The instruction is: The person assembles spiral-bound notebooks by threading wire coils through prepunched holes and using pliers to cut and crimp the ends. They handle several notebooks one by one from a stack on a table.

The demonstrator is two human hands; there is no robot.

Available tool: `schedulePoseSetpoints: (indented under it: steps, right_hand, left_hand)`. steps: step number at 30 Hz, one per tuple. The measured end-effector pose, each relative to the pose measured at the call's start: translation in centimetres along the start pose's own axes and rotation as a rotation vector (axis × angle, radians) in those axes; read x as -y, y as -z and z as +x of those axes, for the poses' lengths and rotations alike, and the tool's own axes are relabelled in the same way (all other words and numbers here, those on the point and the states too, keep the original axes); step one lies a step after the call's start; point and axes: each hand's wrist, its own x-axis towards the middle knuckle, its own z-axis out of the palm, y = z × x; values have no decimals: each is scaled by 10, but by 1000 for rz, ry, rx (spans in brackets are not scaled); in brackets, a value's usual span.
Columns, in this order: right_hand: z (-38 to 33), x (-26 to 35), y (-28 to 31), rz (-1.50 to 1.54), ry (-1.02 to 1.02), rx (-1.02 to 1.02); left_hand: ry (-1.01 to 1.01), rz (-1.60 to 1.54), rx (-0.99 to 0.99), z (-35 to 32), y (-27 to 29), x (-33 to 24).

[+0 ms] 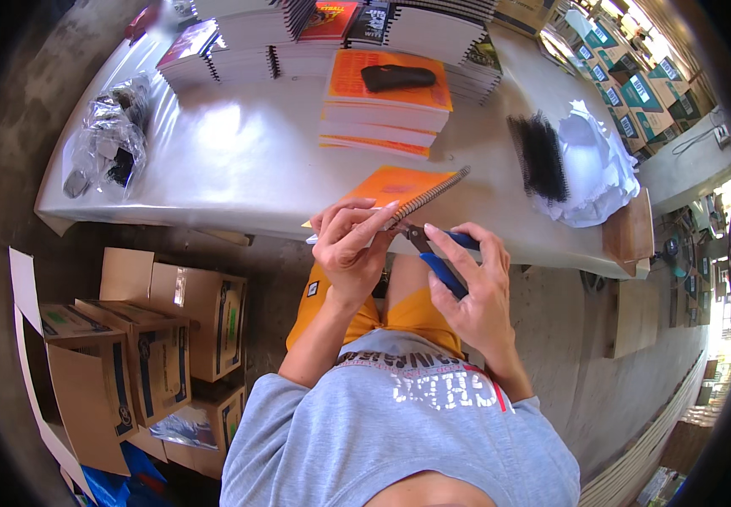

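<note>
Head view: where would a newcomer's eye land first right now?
Probably on the bright orange spiral-bound book at the table's near edge, held by the left hand, with blue-handled pliers in the right hand by its coil's near end. Behind it, a stack of orange books carries a dark oblong item. Right of that, a bristly black bundle lies beside crumpled white material.

Bold white and dark lettering crosses the shirt (pixel 445 384). Over there, a red book (pixel 329 20) bears yellow print, a black book (pixel 369 24) white; print on the held book (pixel 403 183) is too faint to read. Lettering also marks the teal-and-brown boxes (pixel 638 91) and cartons (pixel 161 372).
</note>
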Motion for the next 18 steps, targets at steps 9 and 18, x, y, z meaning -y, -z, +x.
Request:
schedulePoseSetpoints:
  steps: [9, 18]
  right_hand:
    - [-12, -2, -1, 400, -207, 52]
    - [-19, -13, -16, 950, -448, 324]
  left_hand:
    - [-96, 51, -49, -2, 0, -4]
    - [-144, 92, -38, -4, 2, -5]
